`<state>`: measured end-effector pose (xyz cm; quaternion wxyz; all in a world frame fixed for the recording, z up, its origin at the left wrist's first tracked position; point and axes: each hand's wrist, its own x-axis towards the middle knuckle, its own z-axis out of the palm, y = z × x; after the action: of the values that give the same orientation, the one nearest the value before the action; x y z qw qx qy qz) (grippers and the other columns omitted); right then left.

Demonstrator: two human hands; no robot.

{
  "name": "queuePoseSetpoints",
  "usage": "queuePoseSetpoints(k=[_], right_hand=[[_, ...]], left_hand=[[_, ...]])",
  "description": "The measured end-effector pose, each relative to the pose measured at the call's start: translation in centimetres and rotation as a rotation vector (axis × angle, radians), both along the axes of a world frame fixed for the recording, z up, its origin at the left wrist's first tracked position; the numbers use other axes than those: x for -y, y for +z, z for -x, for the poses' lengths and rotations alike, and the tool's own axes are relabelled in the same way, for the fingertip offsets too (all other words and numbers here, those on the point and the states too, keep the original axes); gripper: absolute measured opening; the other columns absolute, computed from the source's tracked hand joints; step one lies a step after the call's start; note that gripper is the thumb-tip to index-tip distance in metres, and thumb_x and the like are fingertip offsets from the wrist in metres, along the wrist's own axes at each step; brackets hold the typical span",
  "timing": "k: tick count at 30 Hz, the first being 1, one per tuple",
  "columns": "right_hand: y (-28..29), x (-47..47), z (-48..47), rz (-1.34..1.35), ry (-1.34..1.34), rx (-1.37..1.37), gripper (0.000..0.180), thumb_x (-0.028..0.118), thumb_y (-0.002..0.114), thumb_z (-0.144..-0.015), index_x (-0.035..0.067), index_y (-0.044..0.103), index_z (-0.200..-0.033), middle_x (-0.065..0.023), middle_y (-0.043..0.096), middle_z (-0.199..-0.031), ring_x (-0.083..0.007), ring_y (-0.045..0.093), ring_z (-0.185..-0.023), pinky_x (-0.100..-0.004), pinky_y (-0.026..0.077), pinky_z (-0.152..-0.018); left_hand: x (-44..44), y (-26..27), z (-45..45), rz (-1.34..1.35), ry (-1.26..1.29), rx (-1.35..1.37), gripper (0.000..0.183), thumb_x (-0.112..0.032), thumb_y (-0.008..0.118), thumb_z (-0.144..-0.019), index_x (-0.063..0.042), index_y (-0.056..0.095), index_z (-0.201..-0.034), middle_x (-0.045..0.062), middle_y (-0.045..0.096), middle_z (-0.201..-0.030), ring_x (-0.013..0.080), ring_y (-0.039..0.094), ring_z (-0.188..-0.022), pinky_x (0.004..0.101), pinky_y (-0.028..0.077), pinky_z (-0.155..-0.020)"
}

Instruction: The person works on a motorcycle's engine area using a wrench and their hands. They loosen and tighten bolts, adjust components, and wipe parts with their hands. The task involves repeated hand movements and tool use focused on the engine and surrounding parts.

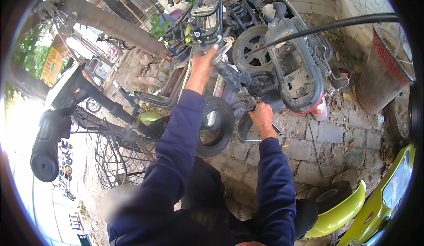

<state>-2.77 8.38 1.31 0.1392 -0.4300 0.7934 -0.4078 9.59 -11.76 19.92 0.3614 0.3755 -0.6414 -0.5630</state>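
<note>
My left hand (201, 67) grips the upper end of a dusty dark metal tube (228, 75) on a stripped scooter frame, its thumb pointing up. The tube slopes down to the right, towards my other hand. Lower and to the right, my right hand (262, 117) is closed around a metal hand tool. The tool's shiny handle (277, 129) sticks out below my fist, and its working end, by the tube's lower end, is partly hidden. Beneath my forearms a loose black tyre (215, 146) stands on the ground.
A wheel (253, 48) and a grey plastic scooter body (296, 80) lie beyond my hands. At left are a handlebar grip (44, 159) and a wire basket (112, 159). A black cable (341, 23) crosses the right, above a bucket (374, 77). A yellow-green fender (341, 217) is near my leg.
</note>
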Motion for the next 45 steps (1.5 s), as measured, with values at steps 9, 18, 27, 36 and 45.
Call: queuePoseSetpoints(k=[9,18,27,36,45], right_hand=[[-0.1,0.2,-0.1,-0.035,0.002,0.024,0.042,0.019,0.087,-0.070,0.004,0.070,-0.105,-0.0206,0.073,-0.092,-0.0399,0.070,-0.092,-0.0465,0.057,-0.081],[-0.1,0.0,0.0,-0.026,0.004,0.006,0.040,0.020,0.087,-0.071,0.004,0.069,-0.104,-0.0209,0.073,-0.093,-0.0405,0.070,-0.093,-0.0465,0.057,-0.083],[0.4,0.2,0.1,-0.061,-0.014,0.004,0.042,0.022,0.087,-0.070,0.004,0.070,-0.104,-0.0222,0.073,-0.094,-0.0405,0.070,-0.094,-0.0461,0.057,-0.085],[-0.6,0.3,0.3,-0.030,0.015,-0.008,0.043,0.020,0.087,-0.069,0.006,0.072,-0.107,-0.0216,0.073,-0.093,-0.0396,0.071,-0.091,-0.0454,0.057,-0.082],[-0.8,0.5,0.2,-0.073,0.025,-0.048,0.044,0.023,0.089,-0.069,0.004,0.071,-0.104,-0.0195,0.074,-0.095,-0.0373,0.071,-0.093,-0.0439,0.057,-0.085]], left_hand=[[-0.4,-0.7,-0.9,-0.023,0.008,-0.144,0.043,-0.031,0.076,-0.092,-0.004,0.057,-0.119,0.013,0.067,-0.126,0.0259,0.068,-0.107,0.0482,0.049,-0.100],[-0.4,-0.2,-0.7,-0.006,-0.189,-0.080,0.061,-0.043,0.072,-0.094,-0.004,0.051,-0.136,0.010,0.066,-0.122,0.0229,0.065,-0.110,0.0424,0.051,-0.096],[-0.3,-0.2,-0.1,-0.084,-0.202,-0.179,0.046,-0.041,0.069,-0.096,-0.005,0.059,-0.123,0.009,0.068,-0.117,0.0209,0.064,-0.108,0.0433,0.049,-0.092],[-0.6,0.3,-0.4,-0.064,-0.142,-0.131,0.060,-0.047,0.076,-0.089,-0.005,0.059,-0.128,0.007,0.068,-0.117,0.0195,0.063,-0.111,0.0454,0.050,-0.095],[-0.9,0.4,0.2,0.075,0.159,-0.036,0.050,-0.035,0.083,-0.084,0.003,0.065,-0.111,0.008,0.071,-0.096,0.0164,0.065,-0.080,0.0335,0.051,-0.068]])
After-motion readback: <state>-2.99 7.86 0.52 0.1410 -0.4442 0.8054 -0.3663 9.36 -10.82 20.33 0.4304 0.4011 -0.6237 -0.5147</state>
